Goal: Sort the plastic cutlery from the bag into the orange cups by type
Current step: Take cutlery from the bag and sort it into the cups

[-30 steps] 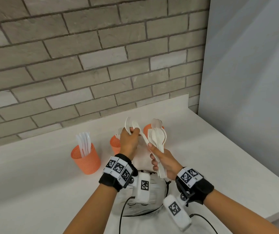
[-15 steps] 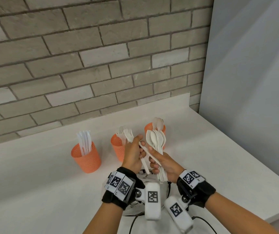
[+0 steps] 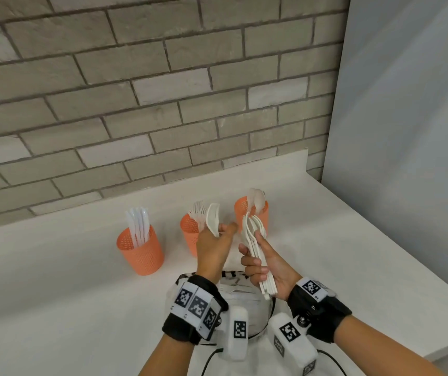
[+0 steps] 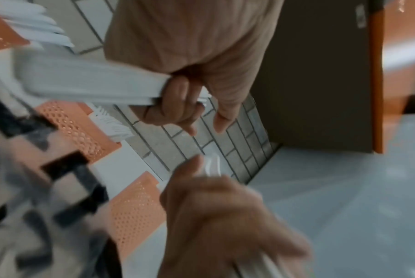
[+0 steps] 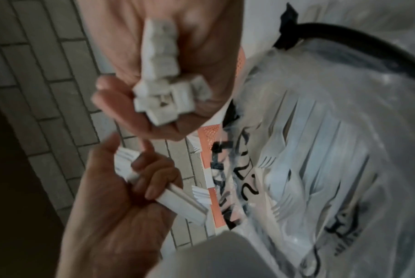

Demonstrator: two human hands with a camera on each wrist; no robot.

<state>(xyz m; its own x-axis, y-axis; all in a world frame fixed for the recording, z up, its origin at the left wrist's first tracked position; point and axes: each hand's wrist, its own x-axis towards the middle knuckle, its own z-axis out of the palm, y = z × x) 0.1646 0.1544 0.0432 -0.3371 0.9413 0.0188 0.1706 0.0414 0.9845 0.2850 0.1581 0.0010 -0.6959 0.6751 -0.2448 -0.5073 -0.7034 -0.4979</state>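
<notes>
Left hand: my left hand [image 3: 214, 251] is raised over the desk [image 3: 54, 294], fingers curled round a single white spoon [image 3: 213, 219], bowl up.
Right hand: my right hand [image 3: 264, 264] grips a bundle of spoons [image 3: 252, 240] by the handles, bowls fanned upward, just beside the left hand.
Left cup: the left orange cup [image 3: 142, 251] stands apart from the others and holds white knives [image 3: 138, 223].
Middle cup: the middle orange cup [image 3: 189, 232] holds forks [image 3: 199, 210]; my left hand partly hides it.
Right cup: the right orange cup [image 3: 244, 210] holds spoons and stands behind the bundle.
Bag: the clear plastic bag [image 5: 332, 150] lies on the desk below my wrists, with forks visible inside.
Backdrop: a brick wall [image 3: 136, 90] rises behind the cups.
</notes>
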